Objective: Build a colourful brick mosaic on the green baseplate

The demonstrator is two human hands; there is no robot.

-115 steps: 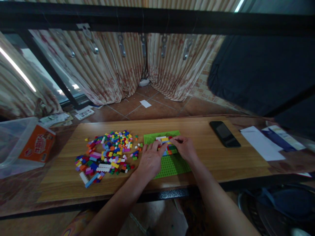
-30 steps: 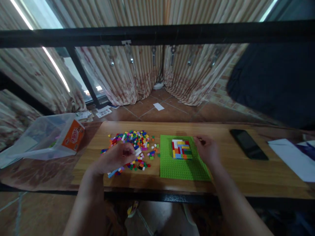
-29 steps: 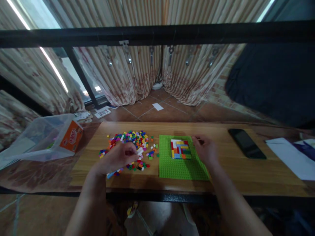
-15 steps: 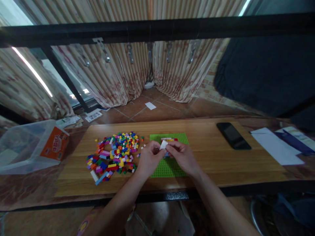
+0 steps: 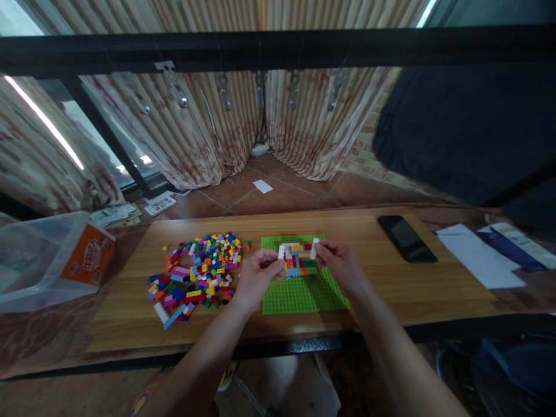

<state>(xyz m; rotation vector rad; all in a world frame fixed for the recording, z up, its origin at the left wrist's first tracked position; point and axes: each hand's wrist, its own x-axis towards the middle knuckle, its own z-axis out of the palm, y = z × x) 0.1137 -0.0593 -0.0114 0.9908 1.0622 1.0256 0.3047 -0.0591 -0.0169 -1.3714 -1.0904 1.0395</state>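
A green baseplate (image 5: 299,295) lies on the wooden table (image 5: 382,289), with a flat block of coloured bricks (image 5: 299,259) built near its far edge. My left hand (image 5: 256,278) pinches a small white brick (image 5: 281,252) at the block's left side. On the block's right side, my right hand (image 5: 343,267) pinches a second white brick (image 5: 313,248). Both hands hover just above the baseplate, apart from each other. A heap of loose coloured bricks (image 5: 197,273) lies left of the baseplate.
A black phone (image 5: 406,238) lies to the right, with white papers (image 5: 478,255) beyond it. A clear plastic tub with an orange label (image 5: 87,255) sits at the far left. Behind the table a black rail (image 5: 278,49) crosses striped curtains.
Half a second ago both hands met over one white piece; now they are apart, each holding a white brick. Earlier, my left hand picked from the loose heap.
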